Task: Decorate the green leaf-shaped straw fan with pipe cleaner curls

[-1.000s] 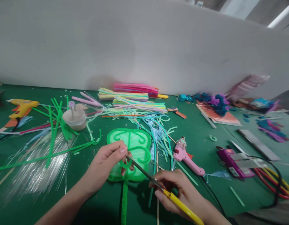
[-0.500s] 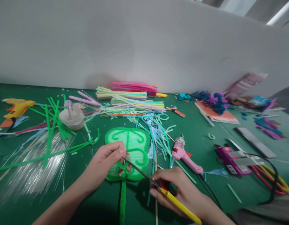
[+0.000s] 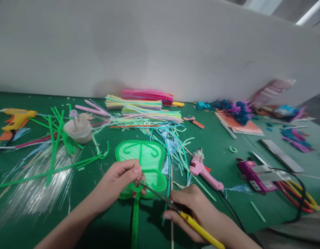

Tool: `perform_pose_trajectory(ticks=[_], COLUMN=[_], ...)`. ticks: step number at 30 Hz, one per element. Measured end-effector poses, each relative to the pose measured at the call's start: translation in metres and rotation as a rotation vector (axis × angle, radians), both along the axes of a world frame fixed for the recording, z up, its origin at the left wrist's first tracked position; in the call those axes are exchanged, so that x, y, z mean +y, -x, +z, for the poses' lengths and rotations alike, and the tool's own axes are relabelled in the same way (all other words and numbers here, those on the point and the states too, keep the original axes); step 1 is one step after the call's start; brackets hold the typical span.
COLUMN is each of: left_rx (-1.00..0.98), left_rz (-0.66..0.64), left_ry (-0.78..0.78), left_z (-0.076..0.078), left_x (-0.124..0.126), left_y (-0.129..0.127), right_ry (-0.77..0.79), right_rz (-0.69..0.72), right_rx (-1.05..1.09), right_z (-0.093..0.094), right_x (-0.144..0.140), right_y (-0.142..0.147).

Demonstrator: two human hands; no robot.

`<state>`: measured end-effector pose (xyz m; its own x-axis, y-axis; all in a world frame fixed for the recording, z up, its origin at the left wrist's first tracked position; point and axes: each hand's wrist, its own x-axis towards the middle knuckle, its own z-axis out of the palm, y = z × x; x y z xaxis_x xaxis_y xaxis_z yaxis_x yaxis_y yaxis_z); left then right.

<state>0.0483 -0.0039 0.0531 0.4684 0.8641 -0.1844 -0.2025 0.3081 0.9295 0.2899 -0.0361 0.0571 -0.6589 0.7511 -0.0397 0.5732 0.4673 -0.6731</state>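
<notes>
A green fan-shaped craft piece [image 3: 147, 157] lies on the green table [image 3: 222, 152], its green fuzzy stem [image 3: 135, 221] running toward me. My left hand [image 3: 118, 181] pinches a small green curl [image 3: 137, 187] at the base of the fan. My right hand [image 3: 193, 211] grips yellow-handled scissors [image 3: 175, 209]. Their thin blades point left and reach the curl beside my left fingers.
A pink glue gun [image 3: 203, 169] lies right of the fan, and a yellow glue gun [image 3: 16, 117] sits at far left. Stacks of coloured strips [image 3: 147, 103], a white cup [image 3: 78, 129], clear fibres [image 3: 38, 186], a purple tool [image 3: 254, 174] with red and yellow cables surround them. A white wall stands behind.
Both hands and the fan sit slightly lower and left in view as the camera shifted. The scissor tips stay at the green curl.
</notes>
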Motion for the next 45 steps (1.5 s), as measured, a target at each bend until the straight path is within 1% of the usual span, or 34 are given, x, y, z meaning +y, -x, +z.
perform_pose_trajectory(ticks=[3,8,11,13,16,19,21,23,24,26,28,30,31,32,33,34,35,36,37,38,40,42,45], left_rx=[0.012,0.006,0.001,0.01,0.055,0.142,0.2,0.238,0.251,0.275,0.33,0.384,0.385,0.36,0.316,0.259,0.206,0.165,0.135,0.115,0.116,0.162,0.231], left_rz=[-0.003,-0.029,0.018,0.054,0.109,0.19,0.237,0.278,0.294,0.344,0.437,0.562,0.618,0.661,0.685,0.694,0.69,0.678,0.663,0.649,0.634,0.624,0.558], left_ry=[-0.015,-0.046,-0.076,-0.12,-0.192,-0.256,-0.292,-0.322,-0.331,-0.339,-0.334,-0.302,-0.273,-0.235,-0.195,-0.16,-0.137,-0.125,-0.124,-0.134,-0.165,-0.188,-0.19], left_z=[-0.001,-0.003,-0.004,-0.005,-0.004,-0.002,-0.001,0.0,-0.001,-0.003,-0.006,-0.01,-0.013,-0.014,-0.016,-0.016,-0.017,-0.016,-0.016,-0.015,-0.013,-0.012,-0.01], left_x=[0.0,0.001,0.003,0.004,0.003,0.0,-0.001,-0.001,-0.001,0.001,0.004,0.008,0.01,0.012,0.014,0.015,0.015,0.015,0.014,0.012,0.009,0.007,0.005], left_y=[0.001,0.0,0.0,0.001,0.002,0.002,0.0,-0.002,-0.002,-0.002,-0.001,0.001,0.002,0.002,0.002,0.001,0.0,-0.002,-0.004,-0.006,-0.009,-0.01,-0.009], right_ry=[-0.011,-0.093,-0.157,-0.213,-0.335,-0.407,-0.367,-0.286,-0.245,-0.211,-0.228,-0.222,-0.24,-0.262,-0.25,-0.177,-0.047,0.089,0.183,0.241,0.293,0.308,0.364], right_rz=[-0.008,-0.1,-0.034,-0.035,-0.136,-0.284,-0.419,-0.537,-0.572,-0.597,-0.594,-0.579,-0.563,-0.531,-0.479,-0.428,-0.391,-0.391,-0.4,-0.41,-0.446,-0.472,-0.445], right_rx=[0.007,0.081,0.106,0.105,-0.016,-0.276,-0.467,-0.634,-0.71,-0.794,-0.795,-0.775,-0.74,-0.627,-0.442,-0.223,-0.009,0.18,0.336,0.451,0.603,0.686,0.774], right_z=[-0.002,-0.008,-0.004,0.0,0.007,0.014,0.02,0.025,0.028,0.033,0.037,0.041,0.042,0.042,0.042,0.041,0.039,0.037,0.033,0.029,0.022,0.018,0.019], right_x=[-0.004,-0.006,-0.005,-0.004,-0.004,0.0,0.011,0.032,0.045,0.074,0.096,0.103,0.101,0.095,0.087,0.077,0.068,0.06,0.053,0.049,0.047,0.049,0.052], right_y=[0.0,-0.005,-0.015,-0.023,-0.037,-0.05,-0.053,-0.049,-0.045,-0.03,-0.012,0.008,0.018,0.027,0.036,0.044,0.052,0.059,0.065,0.07,0.076,0.078,0.075])
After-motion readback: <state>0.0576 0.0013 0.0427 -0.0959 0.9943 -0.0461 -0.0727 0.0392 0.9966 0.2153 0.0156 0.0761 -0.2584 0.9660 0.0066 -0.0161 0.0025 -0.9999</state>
